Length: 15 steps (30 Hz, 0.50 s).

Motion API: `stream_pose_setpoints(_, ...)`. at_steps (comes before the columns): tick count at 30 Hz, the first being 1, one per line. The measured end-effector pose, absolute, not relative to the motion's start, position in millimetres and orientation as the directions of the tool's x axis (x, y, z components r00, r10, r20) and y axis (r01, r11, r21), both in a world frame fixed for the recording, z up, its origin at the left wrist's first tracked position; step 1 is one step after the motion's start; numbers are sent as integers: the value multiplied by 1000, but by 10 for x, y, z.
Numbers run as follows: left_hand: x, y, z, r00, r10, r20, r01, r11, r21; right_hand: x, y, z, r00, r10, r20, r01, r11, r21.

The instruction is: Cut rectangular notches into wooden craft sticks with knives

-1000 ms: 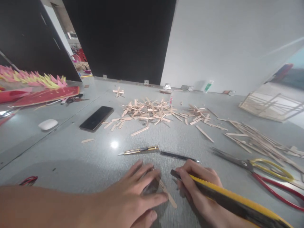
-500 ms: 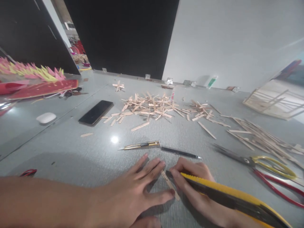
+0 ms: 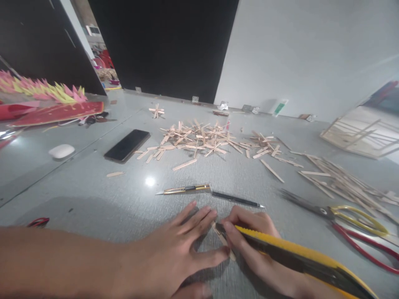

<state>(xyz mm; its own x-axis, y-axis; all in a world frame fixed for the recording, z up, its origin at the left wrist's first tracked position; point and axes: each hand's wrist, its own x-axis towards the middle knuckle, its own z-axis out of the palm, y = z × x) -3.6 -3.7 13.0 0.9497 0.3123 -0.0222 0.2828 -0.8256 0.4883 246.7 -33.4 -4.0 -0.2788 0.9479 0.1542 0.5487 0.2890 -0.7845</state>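
Palm down on the grey table, my left hand (image 3: 183,245) has its fingers spread, with the index finger and thumb at a small wooden stick (image 3: 222,237). My right hand (image 3: 255,241) is closed around a yellow and black utility knife (image 3: 299,253). The knife's tip end rests at the upper part of the stick, between my two hands. Just beyond my fingers lie a thin gold craft knife (image 3: 187,189) and a black pen (image 3: 237,199).
Scissors (image 3: 326,212) with yellow and red handles lie at the right, near long wooden strips (image 3: 346,178). Short sticks (image 3: 199,139) are heaped mid-table. A phone (image 3: 127,145) and a white case (image 3: 61,151) lie left. A dark panel (image 3: 165,45) stands behind.
The knife tip and my right hand have shifted slightly left over the stick. My left hand stays in almost the same place, and the camera view has moved a little.
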Motion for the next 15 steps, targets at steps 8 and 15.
stream_pose_setpoints(8, -14, -52, 103, 946, 325, 13, 283, -843, 458, 2488, -337, -75, -307, 939, 152, 562, 308, -768)
stream_pose_setpoints(15, -16, -71, 108, 939, 343, 12, 306, -854, 422, 2490, -347, -94, -320, 928, 194, 550, 348, -759)
